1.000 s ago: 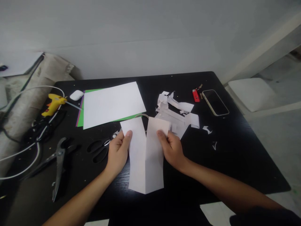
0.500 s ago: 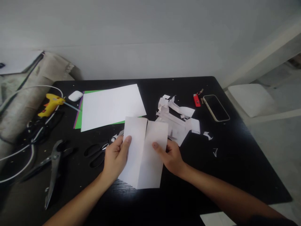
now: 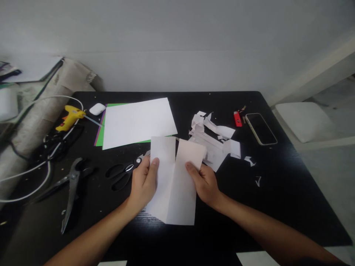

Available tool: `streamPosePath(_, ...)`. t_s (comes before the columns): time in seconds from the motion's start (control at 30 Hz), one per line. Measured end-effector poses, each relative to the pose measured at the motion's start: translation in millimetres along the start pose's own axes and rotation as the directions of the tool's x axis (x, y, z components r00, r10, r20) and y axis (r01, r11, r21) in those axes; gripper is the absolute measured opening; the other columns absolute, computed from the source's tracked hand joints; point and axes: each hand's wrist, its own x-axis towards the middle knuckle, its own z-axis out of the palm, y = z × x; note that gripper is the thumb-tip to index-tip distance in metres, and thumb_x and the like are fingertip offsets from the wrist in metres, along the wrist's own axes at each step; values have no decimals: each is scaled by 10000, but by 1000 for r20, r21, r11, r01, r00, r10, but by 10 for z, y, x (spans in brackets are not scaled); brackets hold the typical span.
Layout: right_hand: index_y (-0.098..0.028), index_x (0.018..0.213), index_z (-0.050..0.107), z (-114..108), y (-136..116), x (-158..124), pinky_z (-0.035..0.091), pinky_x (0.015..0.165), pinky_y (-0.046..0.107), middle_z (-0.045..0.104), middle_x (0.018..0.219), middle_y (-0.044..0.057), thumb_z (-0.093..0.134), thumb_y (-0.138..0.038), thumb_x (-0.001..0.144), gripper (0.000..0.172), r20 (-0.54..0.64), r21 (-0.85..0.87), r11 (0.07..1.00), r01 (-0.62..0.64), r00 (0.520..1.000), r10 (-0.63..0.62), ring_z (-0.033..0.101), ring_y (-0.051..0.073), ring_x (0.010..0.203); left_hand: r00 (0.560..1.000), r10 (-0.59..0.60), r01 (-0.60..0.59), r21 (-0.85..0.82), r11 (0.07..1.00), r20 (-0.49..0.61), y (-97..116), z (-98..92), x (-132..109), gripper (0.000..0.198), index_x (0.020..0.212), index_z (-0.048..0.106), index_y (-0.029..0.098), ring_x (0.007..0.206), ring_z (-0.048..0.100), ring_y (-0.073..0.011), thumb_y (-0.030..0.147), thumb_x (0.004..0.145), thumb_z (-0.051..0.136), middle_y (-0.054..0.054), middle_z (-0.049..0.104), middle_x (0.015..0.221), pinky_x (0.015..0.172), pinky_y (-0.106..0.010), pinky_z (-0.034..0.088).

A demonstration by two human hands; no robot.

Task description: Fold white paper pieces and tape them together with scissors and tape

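Observation:
A folded white sheet of paper (image 3: 181,195) is held up over the black table between both hands. A vertical crease runs down its middle, and the two halves stand apart at the top, with a narrow split between them. My left hand (image 3: 144,181) pinches the left half at its outer edge, thumb in front. My right hand (image 3: 205,183) grips the right half's outer edge the same way, fingers behind the paper. Just left of the sheet lie black-handled scissors (image 3: 128,168), their blades partly hidden by my left hand and the paper.
White paper (image 3: 135,120) lies over green and purple sheets at the back. Crumpled paper scraps (image 3: 212,142) sit right of centre. Farther right are a red lighter (image 3: 237,119) and a phone (image 3: 261,128). On the left are a yellow glue gun (image 3: 70,117), pliers (image 3: 73,181) and a white cable (image 3: 49,173).
The halves of the paper have spread farther apart at the top, and the split between them is wider and longer. The whole view has shifted slightly, so the table things appear farther right.

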Motion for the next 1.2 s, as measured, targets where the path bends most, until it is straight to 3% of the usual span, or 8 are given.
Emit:
streamPosePath(0.3,-189,683,628,24,-14,-10,477,578,283,605,629,27,549,-622,990,538,-32,-17,1000,-10,999,9,617,205,675,999,-7,7,16,1000,-32,-24,29,-9,366,724,460,226,536,359,-127,396,1040,533,57,396,574,508,-268,284)
streamPosePath(0.47,-195,664,562,36,18,-3,412,546,276,533,615,0,560,-580,997,510,-47,16,1000,-16,999,17,519,163,606,999,-26,25,-23,999,-24,-34,29,-7,290,864,564,221,544,376,-137,435,1052,506,56,420,584,519,-270,303)
streamPosePath(0.6,-197,647,514,32,30,18,337,512,263,462,606,-22,589,-570,984,508,-53,59,998,-18,998,21,422,130,568,999,-34,34,-6,999,-42,-51,21,27,339,787,488,226,556,369,-130,439,1050,519,54,410,607,526,-267,306)
streamPosePath(0.8,-194,681,573,0,-30,30,349,504,260,517,633,-7,659,-608,921,486,156,165,983,-77,986,51,459,137,575,998,-15,17,25,1000,-65,1,-13,92,386,722,476,214,573,367,-123,437,1023,570,50,398,619,525,-255,306)
streamPosePath(1.0,-195,627,534,0,-18,24,324,487,260,493,596,-8,585,-626,959,547,78,28,998,-51,996,48,430,131,549,983,-157,174,-224,959,91,98,-49,95,351,907,699,170,635,577,-157,516,952,660,-24,669,729,561,-257,461)
streamPosePath(1.1,-191,640,550,-3,-6,26,338,496,262,511,603,-3,577,-608,968,532,35,-21,1000,-23,999,24,449,138,563,968,-204,233,-228,945,143,116,-57,95,433,703,668,170,417,446,-116,548,911,694,22,540,501,395,-236,334)
streamPosePath(1.2,-187,653,565,-7,1,24,353,504,265,518,607,-1,563,-590,983,520,17,-53,999,-2,1000,3,460,143,569,973,-193,216,-193,957,130,115,-53,96,472,620,631,176,366,380,-101,544,908,695,32,492,448,355,-234,274)
